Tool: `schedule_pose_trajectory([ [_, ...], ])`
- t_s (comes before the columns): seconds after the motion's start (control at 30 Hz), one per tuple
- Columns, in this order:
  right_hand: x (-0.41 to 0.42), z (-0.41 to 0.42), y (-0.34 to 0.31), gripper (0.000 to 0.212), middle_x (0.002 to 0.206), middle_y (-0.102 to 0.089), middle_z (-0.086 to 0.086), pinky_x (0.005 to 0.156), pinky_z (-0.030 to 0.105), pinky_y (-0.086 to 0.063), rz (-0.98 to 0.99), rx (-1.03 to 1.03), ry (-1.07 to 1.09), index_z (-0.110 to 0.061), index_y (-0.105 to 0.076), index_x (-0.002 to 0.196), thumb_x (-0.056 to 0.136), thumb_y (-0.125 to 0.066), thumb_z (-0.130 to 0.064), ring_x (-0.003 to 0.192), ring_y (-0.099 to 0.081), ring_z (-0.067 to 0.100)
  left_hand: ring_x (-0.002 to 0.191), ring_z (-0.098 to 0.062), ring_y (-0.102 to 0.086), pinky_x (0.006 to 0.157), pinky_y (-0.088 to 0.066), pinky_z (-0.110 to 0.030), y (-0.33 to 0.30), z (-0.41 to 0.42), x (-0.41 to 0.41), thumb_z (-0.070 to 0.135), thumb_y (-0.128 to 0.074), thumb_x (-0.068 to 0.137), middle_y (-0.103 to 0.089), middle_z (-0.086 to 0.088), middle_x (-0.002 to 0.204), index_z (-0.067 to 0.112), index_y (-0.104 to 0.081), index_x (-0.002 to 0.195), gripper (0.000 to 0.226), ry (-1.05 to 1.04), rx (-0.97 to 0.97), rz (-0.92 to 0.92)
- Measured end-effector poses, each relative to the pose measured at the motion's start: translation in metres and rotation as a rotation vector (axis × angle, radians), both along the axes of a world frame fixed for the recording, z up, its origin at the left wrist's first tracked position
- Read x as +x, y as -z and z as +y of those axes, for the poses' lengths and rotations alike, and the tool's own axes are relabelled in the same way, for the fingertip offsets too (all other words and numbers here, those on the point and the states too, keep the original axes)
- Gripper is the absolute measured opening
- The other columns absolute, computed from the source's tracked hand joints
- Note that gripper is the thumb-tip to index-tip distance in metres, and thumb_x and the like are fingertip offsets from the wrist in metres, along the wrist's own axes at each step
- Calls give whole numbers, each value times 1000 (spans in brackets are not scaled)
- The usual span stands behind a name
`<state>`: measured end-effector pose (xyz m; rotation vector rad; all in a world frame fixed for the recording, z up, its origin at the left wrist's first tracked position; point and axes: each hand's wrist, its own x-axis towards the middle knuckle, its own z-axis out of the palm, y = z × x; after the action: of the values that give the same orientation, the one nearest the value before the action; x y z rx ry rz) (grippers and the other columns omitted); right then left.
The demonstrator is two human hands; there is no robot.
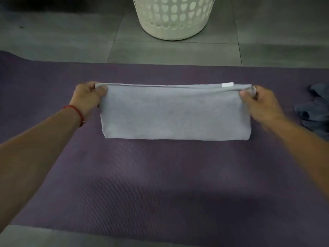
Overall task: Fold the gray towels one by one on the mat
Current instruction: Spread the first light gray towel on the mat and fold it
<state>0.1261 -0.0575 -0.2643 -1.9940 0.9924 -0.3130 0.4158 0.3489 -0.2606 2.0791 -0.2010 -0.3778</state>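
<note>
Beyond mat [160,175], basket [173,18]; both hands pinch towel [175,113] corners; dark cloths [315,111] right.

I see open mat [160,184] toward six o'clock; basket [173,18] blocks twelve, and what looks like crumpled cloth [315,111] crowds three.

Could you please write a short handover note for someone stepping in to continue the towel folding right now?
Left hand pinches the far left corner of the gray towel; right hand pinches the far right corner.
The towel lies on the purple mat, folded into a long strip, white tag at the far edge.
Done: at least one fold. Left: fold this strip smaller, probably end to end.
A crumpled darker cloth waits at the mat's right edge. The white basket stands beyond the mat.
</note>
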Motion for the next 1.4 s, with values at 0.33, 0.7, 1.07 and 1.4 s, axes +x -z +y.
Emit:
schedule_pose_trajectory([
  [0.33, 74, -23, 78, 44, 114, -64, 21, 77, 42, -47, 258, -208, 125, -4, -53, 113, 97, -52, -45, 105, -61, 41, 123, -35, -58, 106, -43, -38, 83, -67, 60, 38, -48, 93, -64, -18, 128, -2, -64, 121, 51, -287, 450, 101],
  [0.7, 46, 1, 70, 51, 124, -51, 7, 93, 44, -47, 198, -207, 148, -13, -51, 120, 85, -65, -46, 112, -52, 28, 79, -30, -56, 72, -43, -38, 38, -8, -26, 37, -50, 101, -63, -11, 83, 9, -65, 86, 34, 41, 519, -86],
  [1.07, -25, 54, 36, 45, 105, -64, 14, 77, 37, -48, 371, 176, 238, -5, -63, 89, 87, -69, -49, 89, -60, 31, 66, -21, -55, 53, -52, -31, 46, 25, -68, 20, -75, 89, -62, -11, 84, -1, -71, 105, 26, -120, 288, 381],
  [1.4, -59, 51, 18, 24, 87, -66, 16, 39, 21, -45, 70, 567, 427, -4, -62, 96, 81, -79, -13, 57, -57, 19, 66, -24, -63, 52, -58, -30, -8, 41, -89, 3, -66, 90, -65, -15, 82, -2, -60, 113, 24, -251, 27, 622],
])
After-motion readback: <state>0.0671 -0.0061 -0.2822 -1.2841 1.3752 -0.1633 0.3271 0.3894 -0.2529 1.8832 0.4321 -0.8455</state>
